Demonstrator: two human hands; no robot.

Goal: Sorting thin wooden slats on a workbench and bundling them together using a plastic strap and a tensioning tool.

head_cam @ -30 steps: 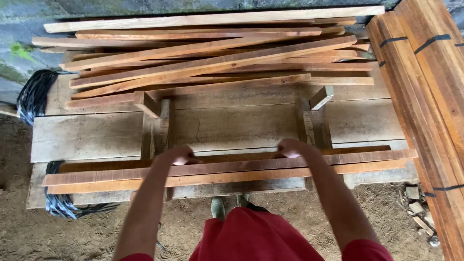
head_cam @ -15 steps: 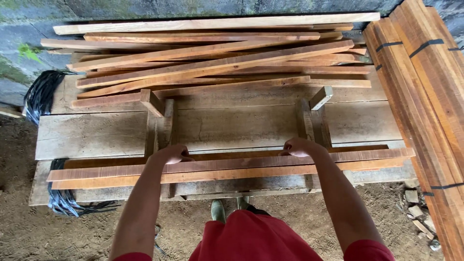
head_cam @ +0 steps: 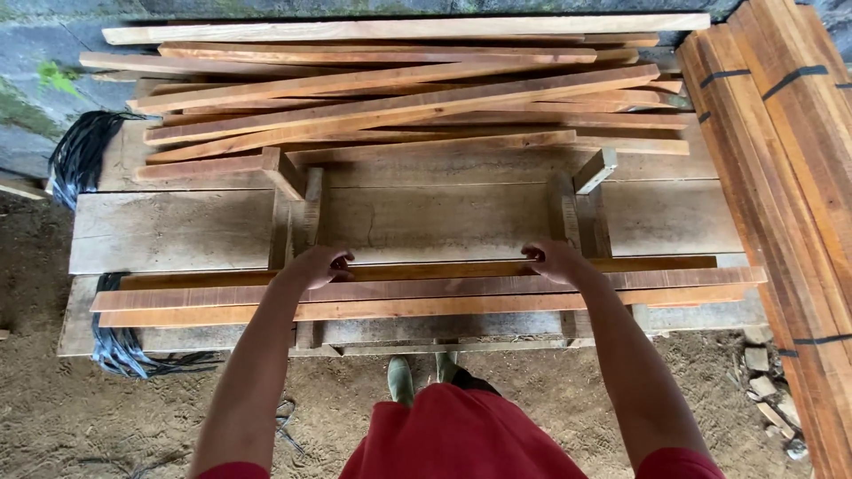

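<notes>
Three long reddish wooden slats (head_cam: 426,291) lie side by side along the near edge of a grey plank workbench (head_cam: 177,232). My left hand (head_cam: 319,265) rests on the slats left of the middle, with its fingers curled over the far slat (head_cam: 444,269). My right hand (head_cam: 552,260) grips the same far slat right of the middle. Both arms reach forward from my red shorts (head_cam: 461,435).
Two wooden stop blocks (head_cam: 297,213) (head_cam: 581,200) stand across the bench behind my hands. A loose pile of long slats (head_cam: 399,98) covers the back. Strapped lumber bundles (head_cam: 790,177) lie at the right. Black strapping (head_cam: 80,155) hangs at the left. Below is a dirt floor.
Both hands have slid a little away from me across the slats, onto the far slat. The view has shifted slightly.
</notes>
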